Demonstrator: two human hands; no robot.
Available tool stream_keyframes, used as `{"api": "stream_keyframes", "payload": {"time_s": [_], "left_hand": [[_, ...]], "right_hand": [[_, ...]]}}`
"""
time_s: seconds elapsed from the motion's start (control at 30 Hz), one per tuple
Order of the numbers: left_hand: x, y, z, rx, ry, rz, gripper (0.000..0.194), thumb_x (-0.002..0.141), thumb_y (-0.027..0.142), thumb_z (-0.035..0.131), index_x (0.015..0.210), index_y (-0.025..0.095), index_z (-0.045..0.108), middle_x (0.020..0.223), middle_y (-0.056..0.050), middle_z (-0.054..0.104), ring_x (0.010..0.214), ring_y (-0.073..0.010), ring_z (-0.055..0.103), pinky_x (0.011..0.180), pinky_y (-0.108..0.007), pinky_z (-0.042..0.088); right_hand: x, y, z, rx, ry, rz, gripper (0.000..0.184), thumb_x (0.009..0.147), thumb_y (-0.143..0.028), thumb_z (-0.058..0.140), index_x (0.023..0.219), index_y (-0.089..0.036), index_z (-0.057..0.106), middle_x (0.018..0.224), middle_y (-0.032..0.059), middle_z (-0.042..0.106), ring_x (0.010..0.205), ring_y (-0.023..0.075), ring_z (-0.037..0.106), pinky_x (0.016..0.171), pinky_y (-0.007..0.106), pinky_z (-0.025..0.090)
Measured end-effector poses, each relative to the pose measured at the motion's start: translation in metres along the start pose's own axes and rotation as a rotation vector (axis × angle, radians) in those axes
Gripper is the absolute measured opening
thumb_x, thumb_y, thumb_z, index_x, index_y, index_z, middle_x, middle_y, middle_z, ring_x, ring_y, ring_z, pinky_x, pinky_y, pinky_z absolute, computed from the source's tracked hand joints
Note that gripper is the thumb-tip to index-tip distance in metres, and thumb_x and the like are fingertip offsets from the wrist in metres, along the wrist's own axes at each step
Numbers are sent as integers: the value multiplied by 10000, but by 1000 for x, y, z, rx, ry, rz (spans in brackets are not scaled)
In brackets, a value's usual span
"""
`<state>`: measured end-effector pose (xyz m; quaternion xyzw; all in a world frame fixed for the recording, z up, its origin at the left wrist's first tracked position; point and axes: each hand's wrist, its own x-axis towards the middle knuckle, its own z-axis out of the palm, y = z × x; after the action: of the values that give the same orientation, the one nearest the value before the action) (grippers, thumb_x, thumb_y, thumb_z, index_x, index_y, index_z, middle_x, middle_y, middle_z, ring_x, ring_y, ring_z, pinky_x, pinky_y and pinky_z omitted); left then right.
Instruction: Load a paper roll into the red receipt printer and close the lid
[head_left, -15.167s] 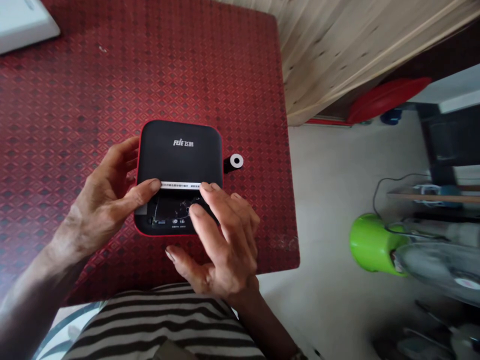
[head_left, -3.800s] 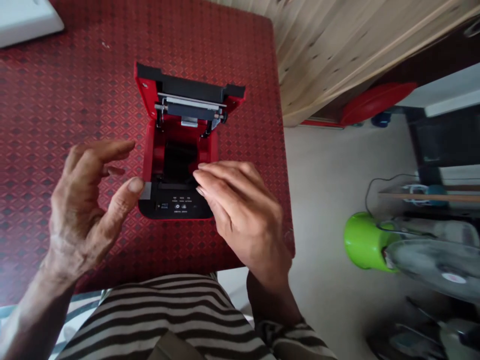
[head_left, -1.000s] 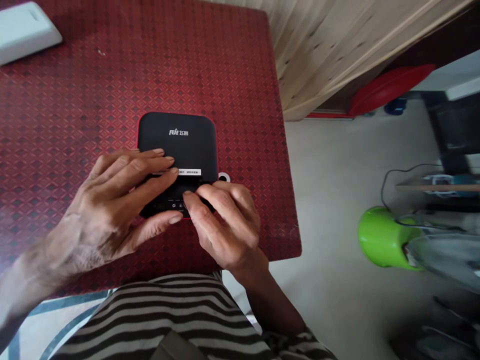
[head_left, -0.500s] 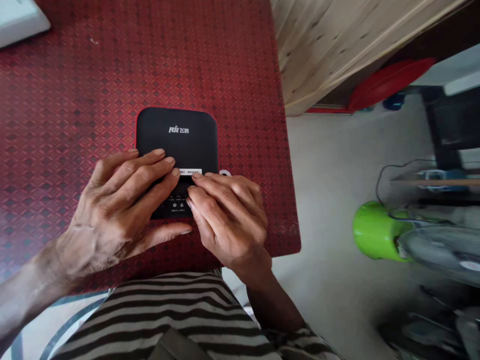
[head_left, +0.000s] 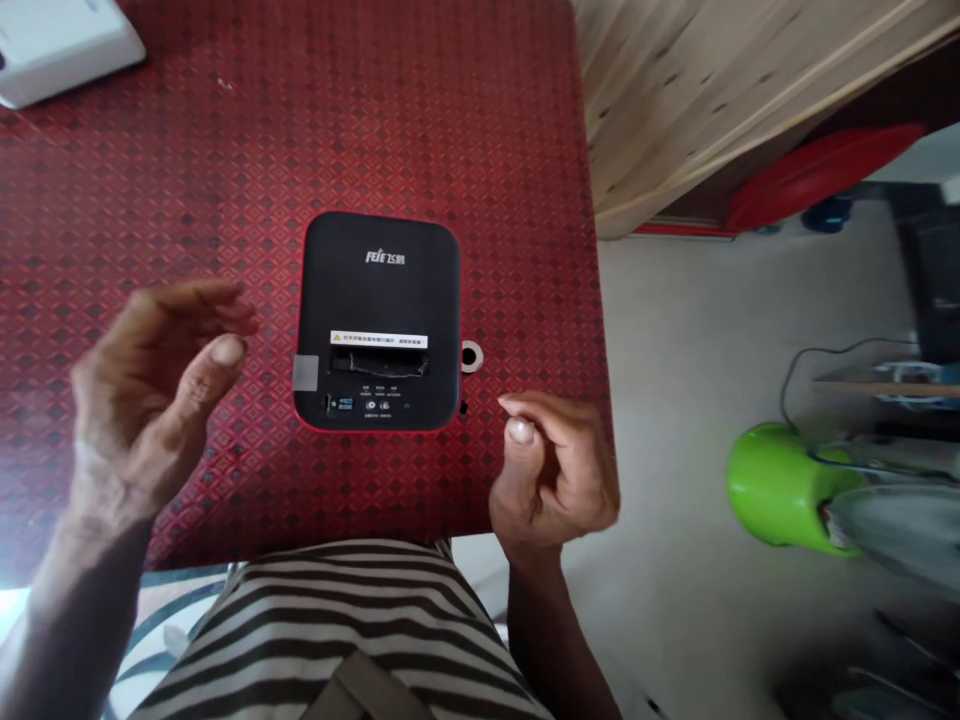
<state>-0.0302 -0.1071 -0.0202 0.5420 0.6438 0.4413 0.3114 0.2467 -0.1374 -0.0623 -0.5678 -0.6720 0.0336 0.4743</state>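
The closed black printer is lying on the red table between the hands, untouched. The left hand is hovering half-open, empty; the right hand is curling loosely near the table's edge.

Matt black plastic printer rests on a woven, diamond-patterned red tablecloth.

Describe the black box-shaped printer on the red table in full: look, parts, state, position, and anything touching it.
The printer is a squarish black box with rounded corners and a red lower shell showing at its edges, seemingly plastic. Its lid is shut, with white lettering near the far edge. A white warning label runs above the paper slot, small buttons sit along the near edge, and a grey tab is at its left. It lies flat on the red patterned tablecloth. Neither hand touches it.
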Motion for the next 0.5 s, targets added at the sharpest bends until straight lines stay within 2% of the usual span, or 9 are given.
{"api": "stream_keyframes", "payload": {"time_s": [0.1,0.2,0.37,0.5], "left_hand": [[-3,-7,3,-37,-191,-41,475,944,519,669,1329,242,684,1258,-71,755,1106,-249,720,970,-419,575],[-7,-7,7,-115,-296,-96,515,961,522,644,1400,252,638,1376,-91,709,1217,-276,684,1022,-425,557],[-8,-1,14,-122,-250,-184,553,854,406,810,1362,254,654,1278,-91,755,1083,-267,742,972,-436,599],[-5,6,14,-121,-247,-205,474,881,380,784,1322,247,676,1231,-69,765,1064,-230,735,972,-391,594]], "right_hand": [[-9,-1,4,28,-58,71,185,977,-205,627,1141,-205,712,1008,49,761,879,182,718,769,336,589],[-14,-6,10,102,-110,100,274,992,-235,606,1253,-205,682,1089,78,764,921,196,734,767,336,598],[-15,-8,16,125,-144,45,298,991,-220,607,1284,-199,661,1104,93,759,986,213,732,808,356,606],[-12,-5,17,123,-152,27,271,1001,-209,592,1262,-188,662,1096,98,754,967,202,729,790,339,601]]}}
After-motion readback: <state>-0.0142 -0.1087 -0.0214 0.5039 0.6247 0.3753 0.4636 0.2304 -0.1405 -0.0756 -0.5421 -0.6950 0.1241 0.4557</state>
